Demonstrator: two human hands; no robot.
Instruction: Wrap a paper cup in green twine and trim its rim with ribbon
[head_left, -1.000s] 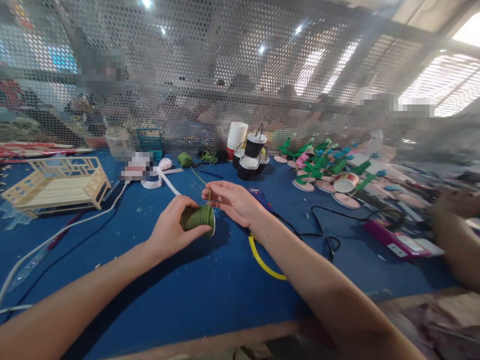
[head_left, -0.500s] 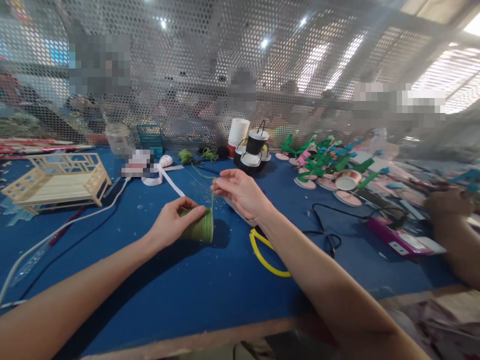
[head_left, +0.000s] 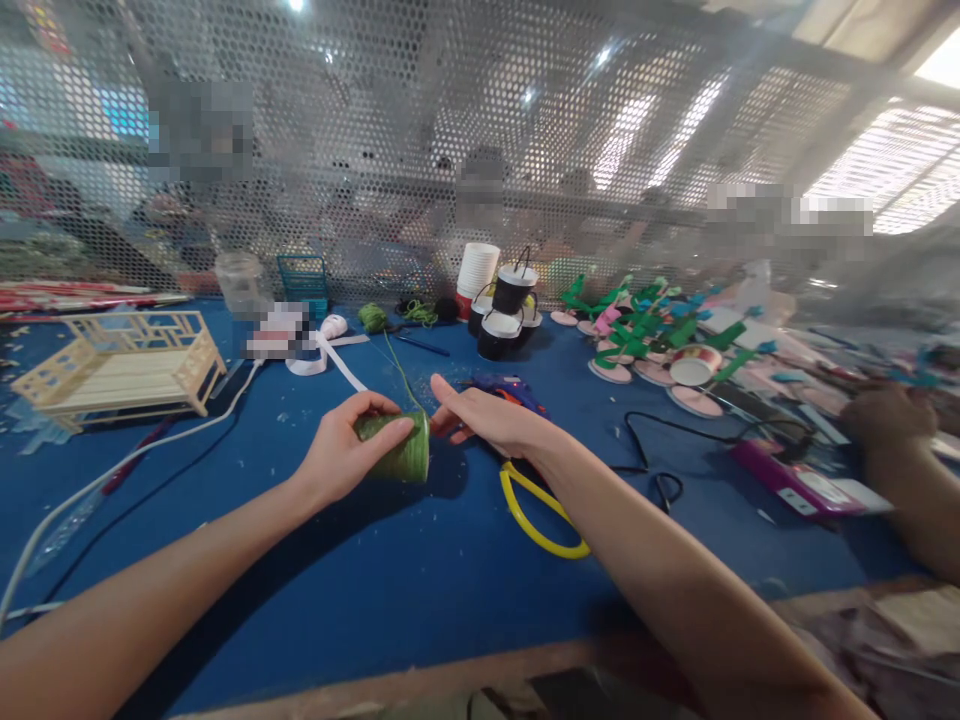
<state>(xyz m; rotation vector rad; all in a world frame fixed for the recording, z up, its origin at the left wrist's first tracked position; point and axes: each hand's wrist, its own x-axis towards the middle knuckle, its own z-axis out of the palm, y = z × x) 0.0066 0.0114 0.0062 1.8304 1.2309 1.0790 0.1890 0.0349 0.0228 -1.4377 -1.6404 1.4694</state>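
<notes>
My left hand (head_left: 352, 440) is closed around a yarn-wrapped cup (head_left: 405, 450), a small cylinder covered in green yarn that lies on its side just above the table. Its pale rim faces right. From the top of the rim a strand of green yarn (head_left: 405, 378) runs back to a green yarn ball (head_left: 372, 318). Just right of the rim is my right hand (head_left: 487, 415), thumb raised apart from the loosely bent fingers, with nothing visible in it. Under that wrist lie scissors with yellow handles (head_left: 540, 540), and behind it a blue-and-orange glue gun (head_left: 517, 388).
A small wooden bed frame (head_left: 124, 370) stands left, near a white cable. White ribbon (head_left: 345, 370) trails behind my left hand. Stacked white cups (head_left: 478, 272) and black buckets (head_left: 502, 335) stand at the back. Green craft pieces, a purple power strip (head_left: 787, 480) and another person's hand are right.
My right hand has come down toward the cup's rim, and its pinch on the yarn has opened. The strand, earlier pulled upright, now slants back to the ball.
</notes>
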